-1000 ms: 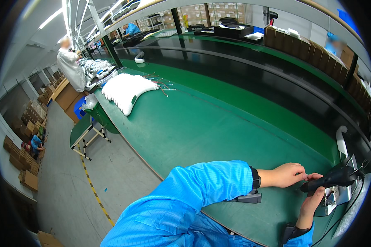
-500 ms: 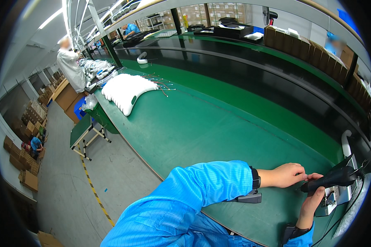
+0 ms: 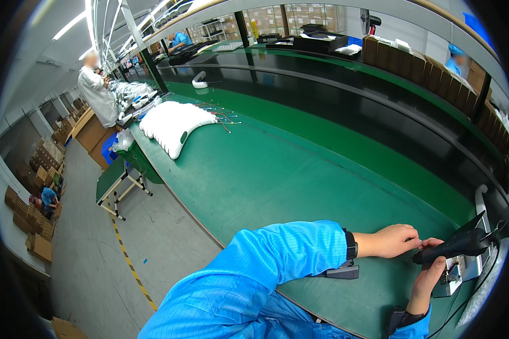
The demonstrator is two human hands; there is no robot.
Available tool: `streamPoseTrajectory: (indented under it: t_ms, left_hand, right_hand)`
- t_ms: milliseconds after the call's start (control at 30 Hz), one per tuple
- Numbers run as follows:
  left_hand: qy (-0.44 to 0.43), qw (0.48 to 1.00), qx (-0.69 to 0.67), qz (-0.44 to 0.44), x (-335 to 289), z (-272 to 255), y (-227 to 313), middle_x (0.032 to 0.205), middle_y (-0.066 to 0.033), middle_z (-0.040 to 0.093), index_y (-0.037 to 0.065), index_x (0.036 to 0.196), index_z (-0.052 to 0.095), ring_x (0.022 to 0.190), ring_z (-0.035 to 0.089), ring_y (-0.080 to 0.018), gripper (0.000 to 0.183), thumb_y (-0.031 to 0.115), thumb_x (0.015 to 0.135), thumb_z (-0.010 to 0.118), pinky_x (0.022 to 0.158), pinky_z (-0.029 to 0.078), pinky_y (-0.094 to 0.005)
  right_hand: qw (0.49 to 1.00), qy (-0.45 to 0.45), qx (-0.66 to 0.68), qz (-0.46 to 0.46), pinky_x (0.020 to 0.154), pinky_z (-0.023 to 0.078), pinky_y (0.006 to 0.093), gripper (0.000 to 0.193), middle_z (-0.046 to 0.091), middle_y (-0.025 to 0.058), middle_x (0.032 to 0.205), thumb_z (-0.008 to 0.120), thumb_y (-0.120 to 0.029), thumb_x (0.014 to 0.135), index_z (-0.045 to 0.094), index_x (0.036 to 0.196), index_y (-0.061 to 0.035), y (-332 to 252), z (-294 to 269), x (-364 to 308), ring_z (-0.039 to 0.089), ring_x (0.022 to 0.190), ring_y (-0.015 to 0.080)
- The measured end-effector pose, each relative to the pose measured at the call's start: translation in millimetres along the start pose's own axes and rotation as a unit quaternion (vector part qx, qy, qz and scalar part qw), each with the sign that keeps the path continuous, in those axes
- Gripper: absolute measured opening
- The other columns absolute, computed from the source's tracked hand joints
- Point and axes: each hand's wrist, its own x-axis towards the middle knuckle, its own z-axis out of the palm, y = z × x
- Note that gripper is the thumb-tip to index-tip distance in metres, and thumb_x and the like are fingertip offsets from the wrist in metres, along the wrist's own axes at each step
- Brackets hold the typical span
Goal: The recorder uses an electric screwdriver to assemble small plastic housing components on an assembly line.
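My left hand [image 3: 391, 241] is closed above the green bench at the right, its fingertips pinched together. Whatever lies in that pinch is too small or hidden to make out. Wrapped round a black corded electric screwdriver [image 3: 455, 245], my right hand [image 3: 427, 281] has its thumb on the near side and fingertips showing beyond. The two hands' fingertips nearly meet by the driver's left end, and its bit cannot be seen. Just under the driver stands a metal fixture [image 3: 453, 277], partly hidden by it.
White curved handle-like parts [image 3: 172, 124] with thin wires lie in a row farther left on the bench [image 3: 254, 169]. Behind runs a black conveyor [image 3: 345, 90] with a loose white curved part [image 3: 199, 81]. A green-topped stool [image 3: 112, 179] stands on the floor. Co-workers are farther off.
The loose white curved part has shifted slightly right along the conveyor, and another at the far right has moved a little too. My hands and the screwdriver look unmoved.
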Motion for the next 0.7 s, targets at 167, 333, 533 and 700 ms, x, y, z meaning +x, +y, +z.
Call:
streamPoseTrajectory:
  t_ms: [167, 333, 533, 700]
  left_hand:
    - [0.004, 1.0, 0.003, 0.013, 0.1, 1.3, -0.9, 0.087, -0.0121, 0.058, 0.003, 0.091, 0.061, 0.083, 0.055, -0.0282, 0.026, 0.025, 0.095, 0.048, 0.072, 0.045, -0.0377]
    - [0.002, 1.0, 0.003, 0.008, 0.5, 2.1, 0.5, 0.085, -0.0117, 0.057, 0.003, 0.091, 0.061, 0.081, 0.055, -0.0275, 0.026, 0.025, 0.095, 0.049, 0.069, 0.044, -0.0371]
    - [0.001, 1.0, 0.005, 0.005, 0.5, 3.0, 0.3, 0.085, -0.0121, 0.057, 0.003, 0.091, 0.061, 0.081, 0.055, -0.028, 0.026, 0.026, 0.095, 0.049, 0.07, 0.044, -0.0377]
    - [0.001, 1.0, 0.004, 0.009, 0.9, 4.0, 0.2, 0.086, -0.0124, 0.057, 0.003, 0.091, 0.061, 0.082, 0.055, -0.0285, 0.027, 0.026, 0.095, 0.048, 0.071, 0.044, -0.038]
  right_hand:
    - [1.0, 0.005, 0.002, 0.002, 0.085, 0.041, 0.0304, 0.061, 0.051, 0.0084, 0.103, 0.042, -0.06, 0.09, 0.049, 0.108, -0.0023, -0.6, -0.4, -0.5, 0.053, 0.095, 0.0175]
    - [1.0, 0.003, -0.004, 0.001, 0.085, 0.041, 0.0305, 0.061, 0.052, 0.0083, 0.102, 0.042, -0.06, 0.091, 0.049, 0.108, -0.0023, -1.4, -1.4, -0.6, 0.053, 0.095, 0.0172]
    - [1.0, 0.002, 0.002, 0.001, 0.083, 0.041, 0.0302, 0.06, 0.052, 0.0081, 0.1, 0.042, -0.06, 0.091, 0.049, 0.108, -0.0023, -0.8, -1.8, -0.5, 0.053, 0.093, 0.0166]
    - [1.0, 0.007, -0.002, 0.0, 0.082, 0.041, 0.03, 0.06, 0.052, 0.0081, 0.1, 0.042, -0.059, 0.091, 0.049, 0.107, -0.0022, -1.9, -2.0, -0.9, 0.053, 0.093, 0.0166]
